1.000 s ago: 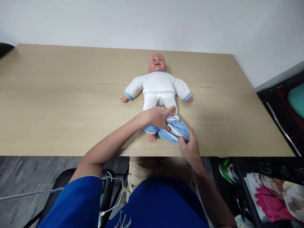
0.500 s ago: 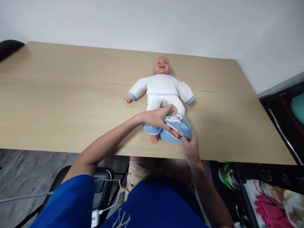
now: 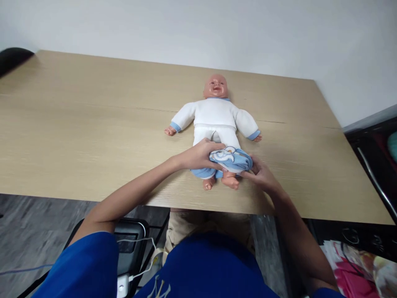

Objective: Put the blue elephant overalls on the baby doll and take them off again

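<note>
Garment: one, blue with a white print, bunched over the lower legs of the doll; we read the clock from here, 12 towards the wall.
Doll: one, on its back, white body, head at 12, arms spread to 10 and 2; both bare feet show below the garment, at 6 and 7.
Left hand: ours, at 9; thumb and fingers parted around the garment's near edge, gripping it, and covering part of a leg.
Right hand: ours, at 4; fingers closed on the garment's bunched end, some tips hidden from us.
In the way: our left forearm, slanting over the table from 8.
Table: pale wood, a seam across it, far edge near the wall.
Black item: one, rounded, at 10, beyond the corner; kind unclear to us.
Case: one, black, at 8, below table height, with a white cable and white block.
Shelf: one, dark, at 4, beside the table.
Pink cloth: one, at 4, among papers and wrappings.
Teal item: one, at 3, cut by the frame.
</note>
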{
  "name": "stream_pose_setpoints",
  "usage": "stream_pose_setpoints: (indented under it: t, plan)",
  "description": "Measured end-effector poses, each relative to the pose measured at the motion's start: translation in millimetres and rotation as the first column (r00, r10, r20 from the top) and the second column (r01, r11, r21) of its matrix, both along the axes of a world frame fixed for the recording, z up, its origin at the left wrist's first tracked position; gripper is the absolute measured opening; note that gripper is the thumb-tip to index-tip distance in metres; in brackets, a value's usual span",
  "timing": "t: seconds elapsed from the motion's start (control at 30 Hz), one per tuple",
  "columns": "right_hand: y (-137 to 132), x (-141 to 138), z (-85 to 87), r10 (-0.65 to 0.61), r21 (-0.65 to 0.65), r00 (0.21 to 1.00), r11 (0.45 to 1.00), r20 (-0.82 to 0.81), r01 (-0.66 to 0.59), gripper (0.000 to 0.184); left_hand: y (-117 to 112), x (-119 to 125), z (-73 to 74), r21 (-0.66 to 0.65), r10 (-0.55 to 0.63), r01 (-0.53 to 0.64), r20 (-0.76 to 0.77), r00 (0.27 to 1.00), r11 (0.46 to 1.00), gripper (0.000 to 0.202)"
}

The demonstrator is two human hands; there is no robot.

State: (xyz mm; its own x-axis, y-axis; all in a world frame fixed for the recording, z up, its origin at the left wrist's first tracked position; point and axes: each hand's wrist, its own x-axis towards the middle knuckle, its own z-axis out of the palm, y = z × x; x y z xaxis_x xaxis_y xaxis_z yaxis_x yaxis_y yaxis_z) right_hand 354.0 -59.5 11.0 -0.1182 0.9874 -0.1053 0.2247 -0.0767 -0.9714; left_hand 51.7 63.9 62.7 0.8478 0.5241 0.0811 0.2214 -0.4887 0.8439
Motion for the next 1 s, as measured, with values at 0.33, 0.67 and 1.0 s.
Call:
stream_pose_setpoints:
  t: [0.33, 0.67, 1.0]
  plan:
    - [56, 19, 30.0, 0.228, 0.085, 0.972, 0.969, 0.056, -0.233, 0.049, -9, -64, -16.8, 0.219, 0.202, -0.194, -0.013, 0.979, 0.956, 0.055]
    - [100, -28, -8.3, -0.146, -0.075, 0.916, 0.989, -0.373, 0.127, 0.031, 1, -49, -60.6, -0.319, 0.562, -0.479, 0.257, 0.787, 0.818, 0.05]
    - [93, -29, -17.1, -0.154, -0.082, 0.909, 0.988, -0.388, 0.133, 0.029, 0, -39, -80.7, -0.764, 0.729, -0.308, 0.29, 0.62, 0.567, 0.072]
